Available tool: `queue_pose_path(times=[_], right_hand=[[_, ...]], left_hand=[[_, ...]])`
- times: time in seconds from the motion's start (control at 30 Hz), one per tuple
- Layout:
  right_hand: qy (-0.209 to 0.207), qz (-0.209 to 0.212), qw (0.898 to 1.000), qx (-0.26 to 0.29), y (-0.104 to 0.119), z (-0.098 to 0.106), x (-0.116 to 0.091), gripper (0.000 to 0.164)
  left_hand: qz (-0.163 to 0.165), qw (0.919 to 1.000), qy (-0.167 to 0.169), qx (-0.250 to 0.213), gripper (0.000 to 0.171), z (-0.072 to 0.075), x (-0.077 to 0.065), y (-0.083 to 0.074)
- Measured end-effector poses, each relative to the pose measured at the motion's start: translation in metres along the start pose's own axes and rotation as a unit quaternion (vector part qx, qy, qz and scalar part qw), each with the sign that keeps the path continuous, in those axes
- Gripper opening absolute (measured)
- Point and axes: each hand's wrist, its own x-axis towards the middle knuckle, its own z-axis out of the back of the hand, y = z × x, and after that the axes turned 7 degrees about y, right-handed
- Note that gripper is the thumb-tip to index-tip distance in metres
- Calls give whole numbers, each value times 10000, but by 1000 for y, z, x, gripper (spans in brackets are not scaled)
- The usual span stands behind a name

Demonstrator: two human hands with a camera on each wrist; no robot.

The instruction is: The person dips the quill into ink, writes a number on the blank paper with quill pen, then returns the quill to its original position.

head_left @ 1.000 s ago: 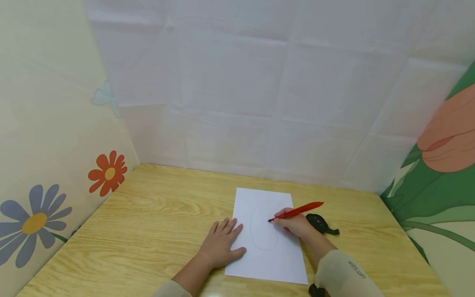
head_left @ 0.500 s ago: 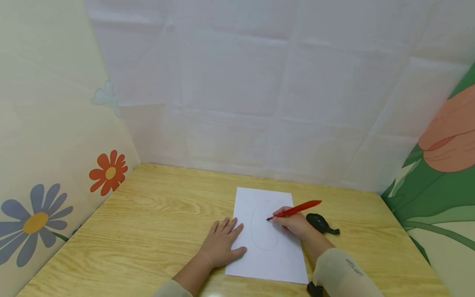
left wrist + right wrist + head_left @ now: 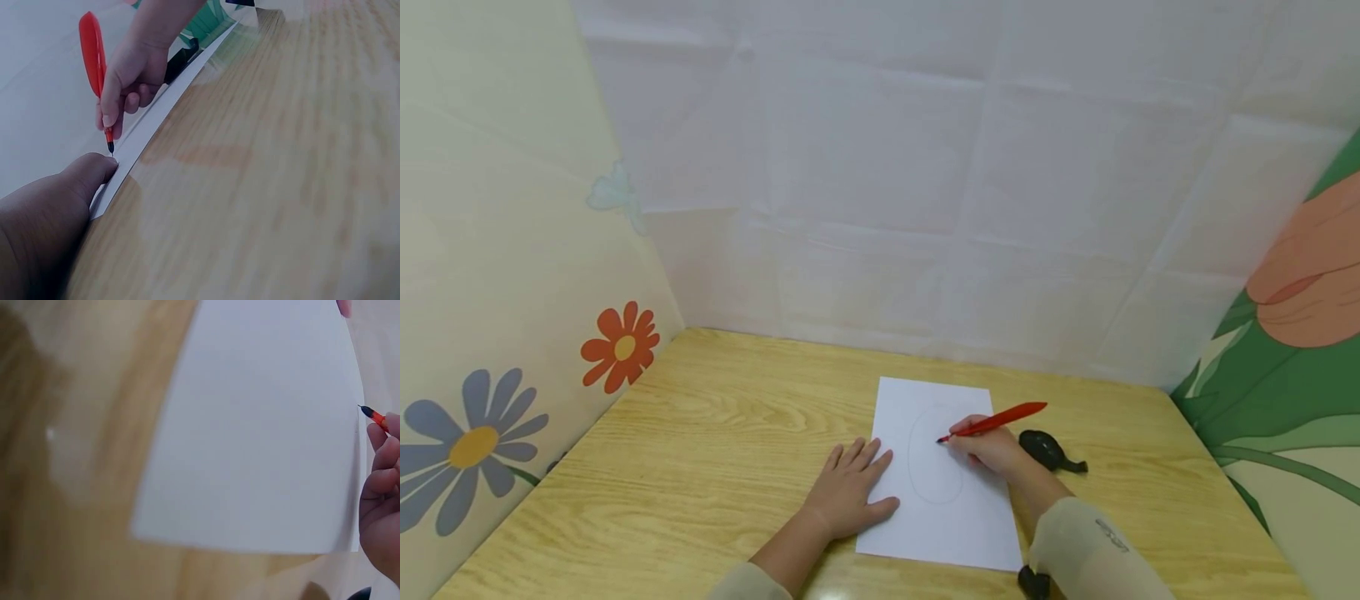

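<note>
A white sheet of paper lies on the wooden table, bearing a faint oval outline. My left hand rests with spread fingers on the sheet's left edge. Inside the upper part of the oval, my right hand pinches a red pen with a feather-shaped top. The pen slants up to the right, its dark tip right at the paper. In the left wrist view the pen stands nearly upright beyond my left thumb. The right wrist view shows the pen's dark point over the sheet.
A black rounded object with a narrow tail lies just right of my right hand. Another small black thing shows beside the right sleeve. A white sheet backdrop and flower-patterned panels enclose the wooden table.
My right hand and the pen have shifted slightly up and to the left over the sheet. The left hand stays in place on the paper's edge.
</note>
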Motion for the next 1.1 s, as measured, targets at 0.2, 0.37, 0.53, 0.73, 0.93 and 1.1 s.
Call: queue_pose_path(times=[0.2, 0.37, 0.53, 0.73, 0.93, 1.1], right_hand=[[53, 80, 9999, -51, 0, -2, 3, 18], [119, 181, 9997, -57, 1, -3, 5, 18], [143, 173, 9997, -15, 2, -4, 5, 19], [218, 215, 9995, -106, 2, -5, 6, 18], [273, 211, 9992, -217, 5, -6, 5, 16], [274, 172, 9993, -181, 9, -7, 2, 17]], left_hand=[[-41, 10000, -40, -44, 72, 2, -2, -1], [-33, 10000, -84, -6, 72, -1, 0, 0], [-41, 10000, -77, -20, 72, 0, -1, -1], [-27, 10000, -1, -3, 72, 0, 0, 0], [-29, 10000, 16, -17, 72, 2, -1, -1], [-34, 10000, 26, -39, 72, 3, -1, -2]])
